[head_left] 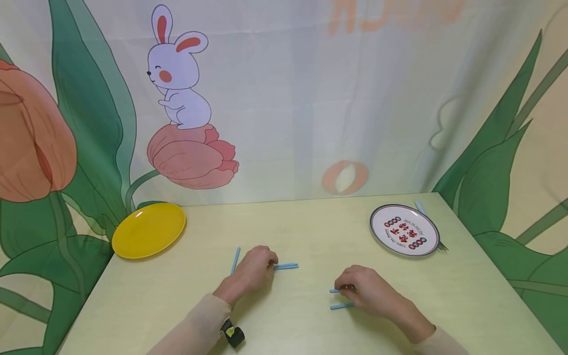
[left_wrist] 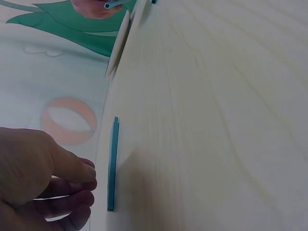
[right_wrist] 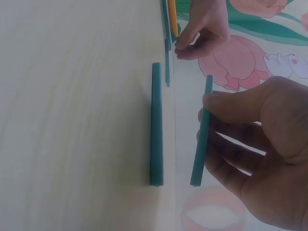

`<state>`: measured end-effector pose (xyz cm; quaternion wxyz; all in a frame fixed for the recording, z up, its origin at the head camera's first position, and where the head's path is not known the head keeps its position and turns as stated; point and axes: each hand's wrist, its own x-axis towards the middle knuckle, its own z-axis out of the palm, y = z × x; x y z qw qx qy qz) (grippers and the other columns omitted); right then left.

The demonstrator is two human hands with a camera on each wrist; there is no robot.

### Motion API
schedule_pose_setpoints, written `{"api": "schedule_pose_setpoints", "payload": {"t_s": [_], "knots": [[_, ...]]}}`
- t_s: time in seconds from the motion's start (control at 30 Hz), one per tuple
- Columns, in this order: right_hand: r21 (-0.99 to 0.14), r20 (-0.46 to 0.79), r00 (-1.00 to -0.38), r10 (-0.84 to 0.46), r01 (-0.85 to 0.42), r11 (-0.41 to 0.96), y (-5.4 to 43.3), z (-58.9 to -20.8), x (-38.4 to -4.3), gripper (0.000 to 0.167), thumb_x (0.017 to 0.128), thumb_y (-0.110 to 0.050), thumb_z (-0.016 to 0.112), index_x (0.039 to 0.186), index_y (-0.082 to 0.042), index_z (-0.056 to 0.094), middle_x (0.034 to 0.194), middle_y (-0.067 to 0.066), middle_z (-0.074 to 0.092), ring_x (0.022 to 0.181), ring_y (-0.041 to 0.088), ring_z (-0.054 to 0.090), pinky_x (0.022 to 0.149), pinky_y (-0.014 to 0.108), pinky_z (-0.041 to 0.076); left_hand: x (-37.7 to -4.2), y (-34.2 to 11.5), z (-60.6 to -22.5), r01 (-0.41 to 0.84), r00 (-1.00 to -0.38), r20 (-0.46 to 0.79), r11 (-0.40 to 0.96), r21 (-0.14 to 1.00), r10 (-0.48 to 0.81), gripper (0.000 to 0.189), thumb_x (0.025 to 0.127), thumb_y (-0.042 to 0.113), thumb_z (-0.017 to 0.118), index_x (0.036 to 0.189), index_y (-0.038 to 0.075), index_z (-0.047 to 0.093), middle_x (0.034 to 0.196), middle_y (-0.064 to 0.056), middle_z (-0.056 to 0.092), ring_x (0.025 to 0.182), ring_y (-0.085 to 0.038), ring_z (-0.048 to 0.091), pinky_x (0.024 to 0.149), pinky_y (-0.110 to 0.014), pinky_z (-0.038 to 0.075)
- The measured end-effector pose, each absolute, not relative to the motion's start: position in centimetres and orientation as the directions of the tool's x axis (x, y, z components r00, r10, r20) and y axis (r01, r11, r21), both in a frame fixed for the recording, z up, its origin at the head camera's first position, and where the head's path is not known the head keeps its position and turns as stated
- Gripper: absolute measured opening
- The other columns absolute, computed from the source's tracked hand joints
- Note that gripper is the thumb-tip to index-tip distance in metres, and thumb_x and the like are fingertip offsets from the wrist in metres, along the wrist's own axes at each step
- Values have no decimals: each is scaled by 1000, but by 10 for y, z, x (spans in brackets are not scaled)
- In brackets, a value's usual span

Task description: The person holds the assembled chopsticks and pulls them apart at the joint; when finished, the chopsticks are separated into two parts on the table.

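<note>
In the head view my right hand (head_left: pixel 370 292) pinches one short blue stick (head_left: pixel 334 291). The right wrist view shows that held stick (right_wrist: pixel 202 134) raised off the table, thumb on one side and fingers on the other. A second stick (right_wrist: pixel 157 125) lies beneath it on the table. My left hand (head_left: pixel 255 268) hovers over another pair of blue sticks (head_left: pixel 286 266), partly hidden by the fingers. From the left wrist, its fingers (left_wrist: pixel 72 204) look loosely bent, with nothing visible between them and a stick (left_wrist: pixel 113 163) just beside. One more stick (head_left: pixel 235 260) lies left of that hand.
A yellow plate (head_left: pixel 151 230) stands at the table's back left. At the back right is a white plate (head_left: pixel 380 234) with red lettering, lying over a fork (head_left: pixel 443 246) with a pale blue handle. Behind the table hangs a printed curtain (head_left: pixel 275 98).
</note>
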<state>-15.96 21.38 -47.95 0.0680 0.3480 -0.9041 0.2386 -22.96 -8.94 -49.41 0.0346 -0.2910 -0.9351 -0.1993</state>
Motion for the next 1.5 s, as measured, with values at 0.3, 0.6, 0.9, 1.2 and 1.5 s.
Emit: {"api": "schedule_pose_setpoints", "payload": {"t_s": [0.3,0.6,0.9,1.2,1.5], "knots": [[-384,274,-746,-607,-663,643,216,-479,-161,17,79,-2,76,83,-18,73,81,-13,67,77,2,58,69,22,51,-227,-98,-490,515,-857,194,780,354,478,13,83,0,68,94,5,75,87,-4,68,82,-17,62,75,-31,53],[-369,278,-726,-629,-685,628,220,-481,-162,16,79,-2,76,82,-18,73,80,-14,66,76,1,57,68,21,51,-213,-115,-484,457,-890,186,797,395,417,14,83,-1,67,95,4,74,87,-4,66,81,-18,62,70,-30,53],[-398,242,-743,-624,-663,634,223,-483,-156,17,79,-2,75,83,-19,74,80,-15,66,76,-1,56,67,21,50,-195,-131,-487,437,-899,213,811,389,382,13,80,0,69,92,4,74,84,-1,65,77,-15,59,68,-28,50],[-401,229,-747,-625,-657,639,222,-485,-157,14,79,-5,76,83,-18,74,80,-15,66,76,-1,56,67,21,50,-177,-148,-490,402,-914,227,823,401,336,11,80,2,73,91,4,74,83,-1,65,76,-12,57,66,-26,49],[-404,225,-749,-623,-654,640,223,-488,-157,12,80,-7,77,82,-19,74,79,-17,64,75,-3,54,67,20,50,-166,-153,-488,357,-933,187,845,398,307,11,80,6,75,91,6,74,81,2,64,75,-10,57,65,-26,48]]}}
